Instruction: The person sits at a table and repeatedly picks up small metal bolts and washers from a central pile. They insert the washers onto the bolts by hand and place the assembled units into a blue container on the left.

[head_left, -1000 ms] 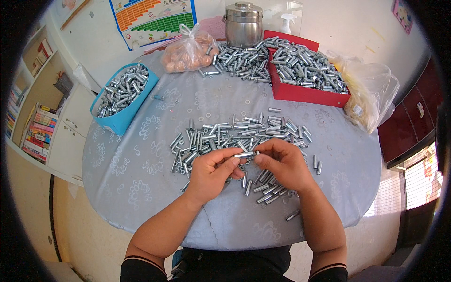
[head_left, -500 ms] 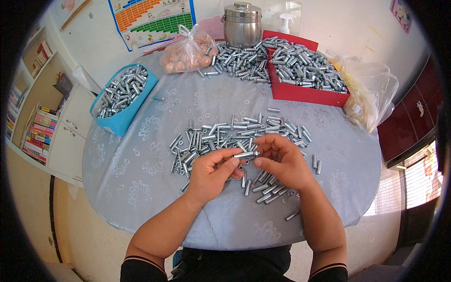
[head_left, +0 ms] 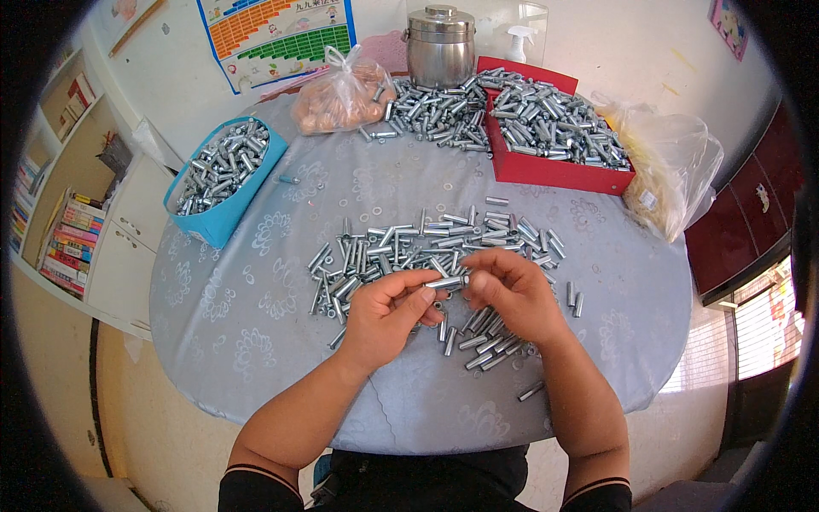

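While left hand (head_left: 386,320) pinches bolt (head_left: 444,283) — open tablecloth (head_left: 213,311) toward left edge (head_left: 159,309).

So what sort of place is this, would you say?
Probably a room in a home, rather than a workshop: a flower-patterned grey tablecloth, rows of shelved books at the left, and a colourful illustrated wall chart at the back suggest it.

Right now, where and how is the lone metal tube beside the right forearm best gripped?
Probably across the middle of the metal tube, thumb and finger on its two long sides, from above and slightly left. It lies slanted on the tablecloth, apart from the metal heap, and the right forearm is close to its right end.
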`<control>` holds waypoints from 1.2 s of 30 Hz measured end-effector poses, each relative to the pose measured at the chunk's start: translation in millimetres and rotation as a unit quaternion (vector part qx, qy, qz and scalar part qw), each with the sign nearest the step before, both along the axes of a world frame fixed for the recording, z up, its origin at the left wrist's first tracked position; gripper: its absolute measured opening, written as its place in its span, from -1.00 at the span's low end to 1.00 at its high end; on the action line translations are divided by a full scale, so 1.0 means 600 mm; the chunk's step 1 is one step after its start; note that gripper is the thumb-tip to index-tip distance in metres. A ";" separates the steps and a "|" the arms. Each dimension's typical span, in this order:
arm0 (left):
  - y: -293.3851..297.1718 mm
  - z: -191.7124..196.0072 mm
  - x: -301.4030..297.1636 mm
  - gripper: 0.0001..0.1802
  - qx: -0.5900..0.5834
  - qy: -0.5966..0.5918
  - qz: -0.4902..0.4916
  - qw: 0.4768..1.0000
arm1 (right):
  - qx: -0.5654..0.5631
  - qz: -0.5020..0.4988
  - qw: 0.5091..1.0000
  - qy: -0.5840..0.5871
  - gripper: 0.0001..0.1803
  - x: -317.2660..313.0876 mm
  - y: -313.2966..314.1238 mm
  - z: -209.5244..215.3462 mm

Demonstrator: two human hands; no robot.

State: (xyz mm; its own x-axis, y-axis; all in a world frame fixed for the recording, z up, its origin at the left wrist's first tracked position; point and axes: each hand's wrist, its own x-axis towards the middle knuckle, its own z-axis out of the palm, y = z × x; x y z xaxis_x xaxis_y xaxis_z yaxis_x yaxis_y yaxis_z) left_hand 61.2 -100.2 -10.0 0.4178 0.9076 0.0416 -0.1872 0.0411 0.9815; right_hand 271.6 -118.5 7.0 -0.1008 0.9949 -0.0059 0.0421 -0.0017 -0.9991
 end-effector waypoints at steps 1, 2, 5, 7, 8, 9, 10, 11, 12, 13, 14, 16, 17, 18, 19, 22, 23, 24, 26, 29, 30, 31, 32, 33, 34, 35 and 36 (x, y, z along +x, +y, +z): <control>0.000 0.000 0.001 -0.71 -0.004 -0.002 0.000 1.000 | 0.010 -0.010 0.999 0.035 -0.86 -0.009 -0.001 -0.001; 0.001 0.000 0.001 -0.71 -0.004 -0.003 0.000 1.000 | 0.020 -0.019 0.997 0.069 -0.86 -0.014 -0.003 -0.001; 0.000 0.002 -0.003 -0.72 -0.002 -0.003 0.002 1.000 | -0.041 0.036 0.998 -0.007 -0.86 0.003 0.001 0.008; 0.000 0.001 -0.002 -0.72 -0.001 -0.006 -0.010 1.000 | -0.026 0.014 0.998 0.049 -0.84 -0.004 0.000 0.006; -0.001 0.001 -0.001 -0.72 -0.005 -0.008 -0.007 1.000 | -0.019 0.003 0.997 0.076 -0.83 -0.005 -0.001 0.003; -0.001 0.001 -0.001 -0.72 -0.009 -0.010 -0.003 1.000 | -0.016 0.010 0.997 0.074 -0.83 -0.005 -0.002 0.001; -0.001 0.001 -0.001 -0.72 -0.013 -0.011 0.001 1.000 | -0.012 0.016 0.997 0.072 -0.83 -0.005 -0.002 -0.001; -0.002 0.000 -0.001 -0.72 -0.010 -0.005 0.003 1.000 | -0.009 0.023 0.997 0.070 -0.83 -0.004 -0.003 -0.003; -0.003 0.000 -0.002 -0.73 -0.005 0.001 0.005 1.000 | -0.008 0.022 0.997 0.069 -0.83 -0.004 -0.001 -0.005; -0.004 0.000 -0.002 -0.73 -0.001 0.008 0.008 1.000 | -0.008 0.022 0.997 0.069 -0.83 -0.005 0.000 -0.007; -0.004 -0.002 -0.003 -0.73 0.013 0.010 0.012 1.000 | -0.007 0.021 0.997 0.068 -0.83 -0.005 0.001 -0.008; -0.004 -0.006 -0.003 -0.72 0.041 0.014 0.016 0.999 | -0.013 0.022 0.997 0.070 -0.84 -0.004 0.000 -0.005; -0.006 -0.007 -0.003 -0.73 0.055 0.023 0.021 0.998 | -0.016 0.023 0.997 0.071 -0.85 -0.004 0.000 -0.004; -0.007 -0.007 -0.002 -0.73 0.069 0.033 0.024 0.997 | -0.021 0.021 0.997 0.076 -0.85 -0.004 0.000 -0.003; -0.007 -0.007 -0.002 -0.73 0.083 0.042 0.028 0.995 | -0.026 0.020 0.996 0.081 -0.86 -0.005 0.000 -0.003; -0.009 -0.007 0.001 -0.67 0.090 0.042 0.029 0.995 | -0.033 -0.003 0.994 0.101 -0.87 -0.007 0.000 0.003; -0.011 -0.008 0.004 -0.66 0.084 0.016 0.051 0.995 | -0.034 -0.014 0.993 0.108 -0.87 -0.006 0.001 0.006; -0.013 -0.009 0.008 -0.65 0.078 -0.009 0.073 0.994 | -0.046 -0.005 0.995 0.088 -0.87 -0.001 0.001 0.009; -0.008 -0.011 0.007 -0.62 0.084 -0.026 0.104 0.991 | -0.071 0.013 0.996 0.048 -0.87 0.016 0.001 0.016; -0.002 -0.007 0.000 -0.65 0.062 -0.024 0.132 0.989 | -0.143 0.103 0.984 -0.030 -0.85 0.028 -0.001 0.034; 0.000 -0.009 -0.001 -0.67 0.063 -0.032 0.132 0.989 | -0.134 0.114 0.984 -0.022 -0.83 0.026 -0.003 0.030; 0.000 -0.010 0.000 -0.67 0.064 -0.029 0.133 0.989 | -0.140 0.105 0.983 -0.050 -0.81 0.028 0.000 0.029; -0.001 -0.011 0.000 -0.67 0.065 -0.026 0.134 0.988 | -0.145 0.096 0.982 -0.078 -0.77 0.031 0.004 0.028; -0.001 -0.011 0.002 -0.68 0.067 -0.025 0.133 0.989 | -0.150 0.085 0.979 -0.106 -0.72 0.036 0.008 0.028; 0.001 -0.011 0.005 -0.68 0.067 -0.028 0.133 0.988 | -0.041 0.011 0.999 0.034 -0.65 0.037 0.020 0.029; 0.002 -0.011 0.008 -0.68 0.066 -0.032 0.134 0.988 | 0.070 -0.063 0.980 0.173 -0.58 0.036 0.036 0.030; 0.001 -0.011 0.008 -0.68 0.064 -0.034 0.137 0.988 | 0.177 -0.132 0.926 0.306 -0.50 0.035 0.047 0.032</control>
